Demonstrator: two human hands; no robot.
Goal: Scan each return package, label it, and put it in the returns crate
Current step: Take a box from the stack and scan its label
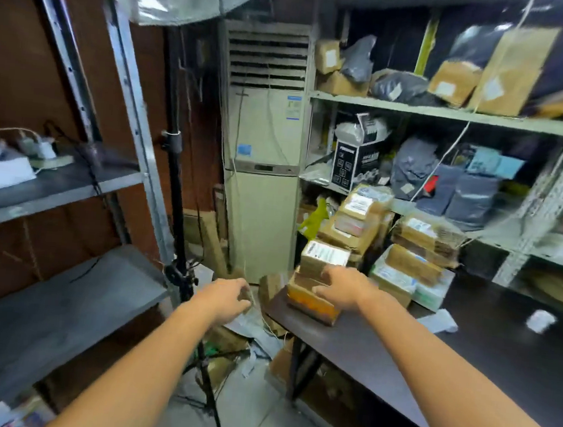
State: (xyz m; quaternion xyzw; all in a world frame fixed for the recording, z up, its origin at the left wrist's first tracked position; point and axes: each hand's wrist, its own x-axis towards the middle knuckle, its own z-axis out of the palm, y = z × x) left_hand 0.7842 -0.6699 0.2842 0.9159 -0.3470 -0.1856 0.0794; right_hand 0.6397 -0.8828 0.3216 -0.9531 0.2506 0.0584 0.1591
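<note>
Several brown cardboard packages with white labels are stacked at the far left end of the dark table (397,355). My right hand (343,288) lies on top of the nearest stack, its fingers over a brown and orange box (309,303); a labelled box (324,255) sits just behind it. My left hand (227,299) hovers left of the table's corner, fingers loosely curled, holding nothing that I can make out. More labelled packages (413,260) are piled to the right. No crate is in view.
A metal rack (70,289) with grey shelves stands at left. A black tripod stand (178,203) and a tall air conditioner (259,176) fill the corner. Shelves (454,113) of parcels and grey mailer bags line the right wall. Boxes and paper litter the floor under the table.
</note>
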